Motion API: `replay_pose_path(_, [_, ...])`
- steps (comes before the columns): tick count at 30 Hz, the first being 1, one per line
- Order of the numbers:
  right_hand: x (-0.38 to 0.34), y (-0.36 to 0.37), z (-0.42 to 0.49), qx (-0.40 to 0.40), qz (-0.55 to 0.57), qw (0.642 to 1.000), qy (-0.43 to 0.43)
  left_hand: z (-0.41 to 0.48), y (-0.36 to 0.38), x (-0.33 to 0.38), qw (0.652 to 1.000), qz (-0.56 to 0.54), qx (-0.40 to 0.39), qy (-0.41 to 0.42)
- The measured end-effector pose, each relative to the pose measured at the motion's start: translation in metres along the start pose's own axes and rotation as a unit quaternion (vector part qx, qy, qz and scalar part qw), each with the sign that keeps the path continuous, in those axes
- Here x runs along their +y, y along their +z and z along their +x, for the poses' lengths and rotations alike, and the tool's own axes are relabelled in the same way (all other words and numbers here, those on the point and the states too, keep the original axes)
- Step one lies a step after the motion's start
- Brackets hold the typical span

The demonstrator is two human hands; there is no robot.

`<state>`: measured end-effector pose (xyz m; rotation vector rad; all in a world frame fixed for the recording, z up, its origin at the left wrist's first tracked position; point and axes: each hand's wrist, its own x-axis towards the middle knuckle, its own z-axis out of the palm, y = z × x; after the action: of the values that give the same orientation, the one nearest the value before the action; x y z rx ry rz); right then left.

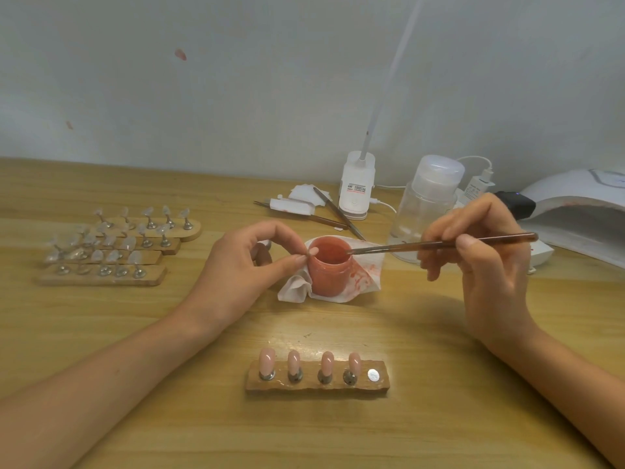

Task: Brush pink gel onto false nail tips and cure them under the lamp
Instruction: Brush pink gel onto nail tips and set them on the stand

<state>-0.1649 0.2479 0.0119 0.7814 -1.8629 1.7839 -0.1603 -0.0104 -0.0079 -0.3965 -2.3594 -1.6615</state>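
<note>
An open jar of pink gel stands on a pink-stained white tissue at the table's middle. My left hand pinches a small pink nail tip between thumb and forefinger at the jar's left rim. My right hand grips a thin brush, and its bristle end lies at the jar's right rim. In front of me a wooden holder carries several pink-coated nail tips, with one bare metal spot at its right end. The white curing lamp sits at the far right.
Several wooden holders with clear nail tips are stacked at the left. Behind the jar lie tweezers, white pads, a desk lamp base and a clear pump bottle. A wall closes the back.
</note>
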Motion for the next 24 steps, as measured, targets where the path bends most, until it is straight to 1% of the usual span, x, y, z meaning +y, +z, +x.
replay_pose_path(2, [-0.001, -0.002, 0.001, 0.009, 0.015, 1.0, -0.008, 0.0, 0.0, 0.0, 1.0, 0.001, -0.001, 0.002])
replay_pose_path(4, [-0.001, -0.002, 0.002, 0.037, 0.032, 0.999, 0.01, 0.0, 0.0, -0.001, 1.0, 0.002, 0.0, 0.012])
replay_pose_path(7, [0.0, 0.006, 0.002, 0.077, 0.069, 0.99, 0.092, 0.001, 0.0, -0.001, 0.999, 0.016, 0.006, 0.028])
replay_pose_path(9, [0.002, 0.015, 0.0, 0.083, 0.082, 0.982, 0.149, 0.0, 0.001, -0.001, 0.999, 0.031, 0.006, 0.038])
replay_pose_path(12, [0.005, 0.025, -0.001, 0.076, 0.115, 0.971, 0.196, -0.001, 0.0, 0.0, 0.998, 0.041, 0.001, 0.048])
replay_pose_path(16, [0.007, 0.029, -0.001, 0.065, 0.127, 0.965, 0.218, 0.0, 0.0, 0.0, 0.997, 0.044, -0.003, 0.055])
replay_pose_path(20, [0.008, 0.028, -0.001, 0.058, 0.111, 0.968, 0.219, 0.0, 0.001, 0.0, 0.998, 0.042, -0.001, 0.056])
replay_pose_path(24, [0.009, 0.026, -0.002, 0.08, 0.09, 0.969, 0.216, 0.0, 0.001, 0.0, 0.997, 0.044, 0.0, 0.056])
